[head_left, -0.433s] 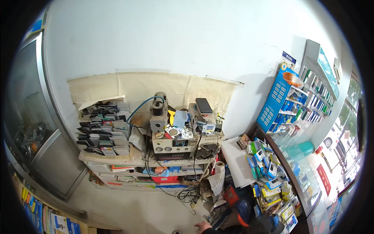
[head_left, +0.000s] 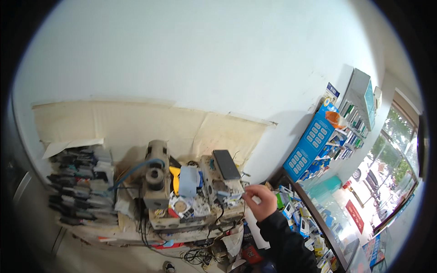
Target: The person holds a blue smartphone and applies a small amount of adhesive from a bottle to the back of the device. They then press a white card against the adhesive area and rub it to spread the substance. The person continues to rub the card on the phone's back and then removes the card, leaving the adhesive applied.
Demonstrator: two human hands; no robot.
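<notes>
The right hand [head_left: 261, 202] hung to the lower right of the phone [head_left: 226, 164], fingers half curled, thumb and forefinger nearly meeting; whether they pinched anything could not be told; the left hand was out of sight, its state unknown; the phone lay loose-looking on the box [head_left: 210, 172], so a careless knuckle might have knocked it off; the cable [head_left: 222, 212] below the phone could have snagged the fingers; the card [head_left: 188, 181] left of it might have slid if bumped.

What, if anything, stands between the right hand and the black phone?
Nothing visible stands between the right hand and the black phone; pale clutter lies left of the hand, below the phone in view.
</notes>
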